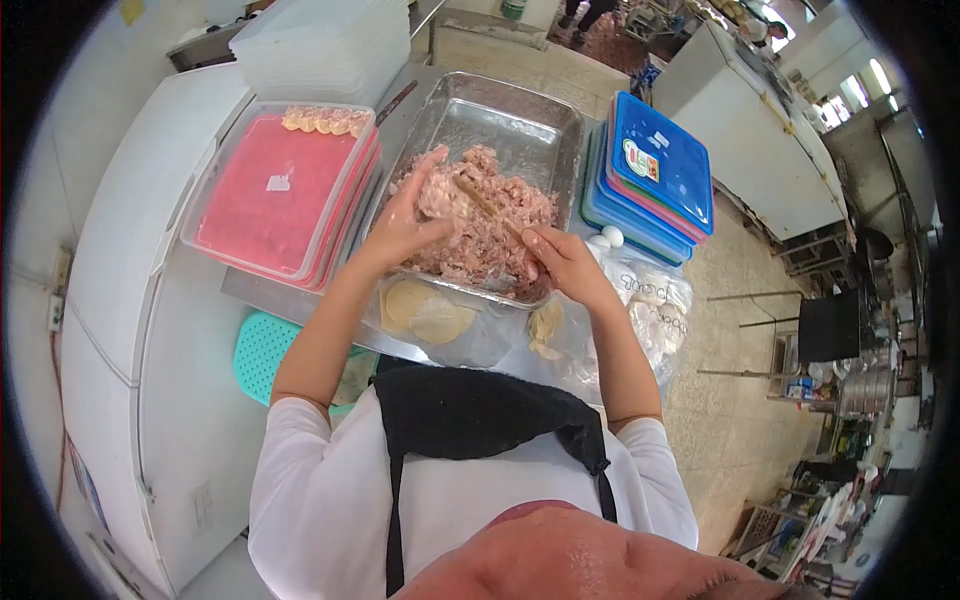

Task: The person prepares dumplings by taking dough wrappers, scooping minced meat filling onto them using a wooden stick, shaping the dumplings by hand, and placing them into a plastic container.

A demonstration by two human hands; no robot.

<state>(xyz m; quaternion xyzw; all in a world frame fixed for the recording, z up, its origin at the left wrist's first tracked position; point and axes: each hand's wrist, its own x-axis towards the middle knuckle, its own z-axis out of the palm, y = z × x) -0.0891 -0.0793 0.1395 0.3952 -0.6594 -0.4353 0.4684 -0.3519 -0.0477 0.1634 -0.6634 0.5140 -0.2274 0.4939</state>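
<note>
A deep metal tray (505,100) holds a heap of pinkish minced meat filling (515,205). Over the tray's left side, my left hand (398,232) cups a lump of the filling (440,195); whether a wrapper lies under it I cannot tell. My right hand (568,264) grips a flat wooden stick (476,196), whose far end reaches to the lump. Pale round dough wrappers (430,312) lie at the tray's near edge, partly under clear plastic. A few crumpled wrappers (544,328) lie right of them.
Left stands a clear plastic box (250,190) with red inside and a row of dumplings (325,121). Stacked blue-lidded containers (660,150) are on the right. White eggs (611,237) and marked plastic bags (650,305) sit nearby. A turquoise basket (264,352) is below the table edge.
</note>
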